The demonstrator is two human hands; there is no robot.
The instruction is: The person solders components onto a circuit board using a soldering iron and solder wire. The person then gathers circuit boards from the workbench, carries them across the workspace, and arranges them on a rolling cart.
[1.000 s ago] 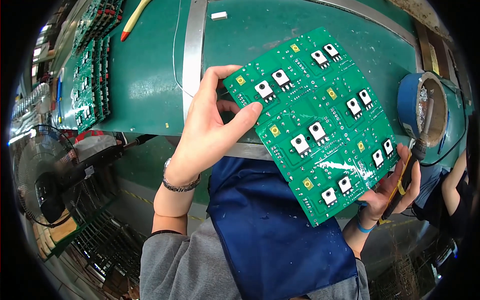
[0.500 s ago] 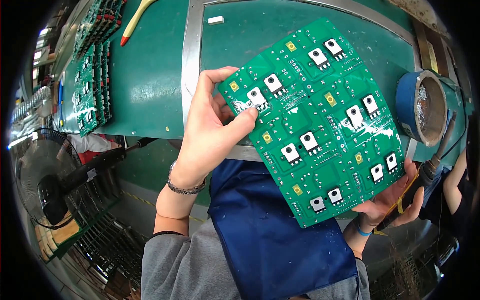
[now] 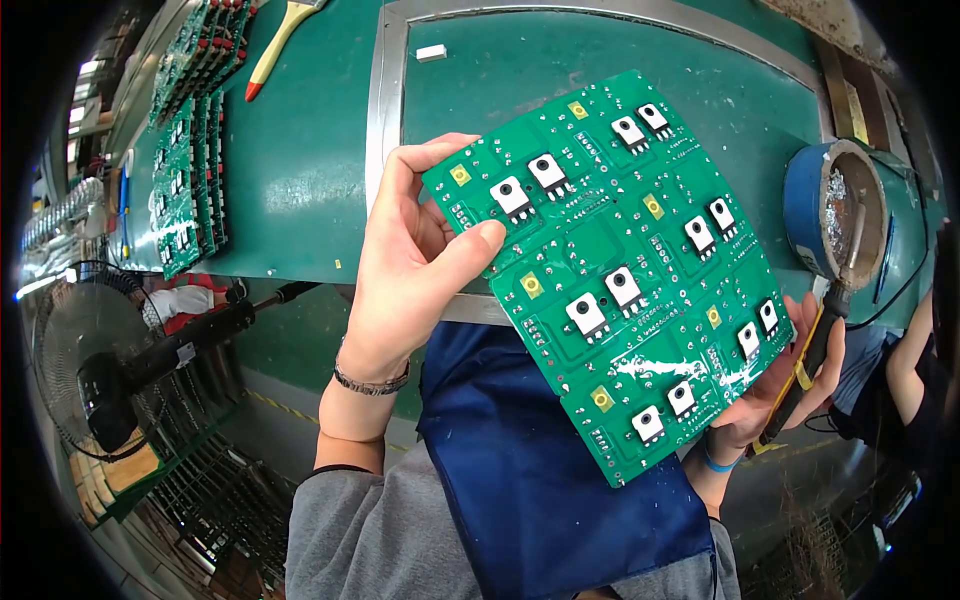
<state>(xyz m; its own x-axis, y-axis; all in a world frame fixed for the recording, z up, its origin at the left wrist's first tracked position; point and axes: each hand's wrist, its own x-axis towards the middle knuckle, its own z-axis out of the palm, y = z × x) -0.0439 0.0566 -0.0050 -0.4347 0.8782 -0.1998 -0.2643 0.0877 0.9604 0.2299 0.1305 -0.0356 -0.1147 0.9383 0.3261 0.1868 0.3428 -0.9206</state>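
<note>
A large green circuit board [image 3: 600, 250] with several white-bodied, three-legged components hangs tilted over my lap and the bench edge. My left hand [image 3: 405, 255] grips its upper left edge, thumb on the face and fingers behind. My right hand [image 3: 785, 375] is at the lower right corner, partly hidden behind the board. It also holds a soldering iron [image 3: 805, 375] by its black, yellow-taped handle. The iron's tip end reaches up into a blue, round-walled solder tub [image 3: 812, 210] with silvery bits inside.
Several stacked circuit boards [image 3: 190, 185] stand at the far left of the green bench [image 3: 300, 190]. A brush [image 3: 280, 45] with a red-tipped handle and a small white block [image 3: 431, 53] lie farther back. A black fan [image 3: 100, 385] is at left; another person's arm [image 3: 905, 370] shows at right.
The board has tipped and its far edge has come down toward me. The soldering iron has swung more upright, its tip end now inside the tub's opening.
</note>
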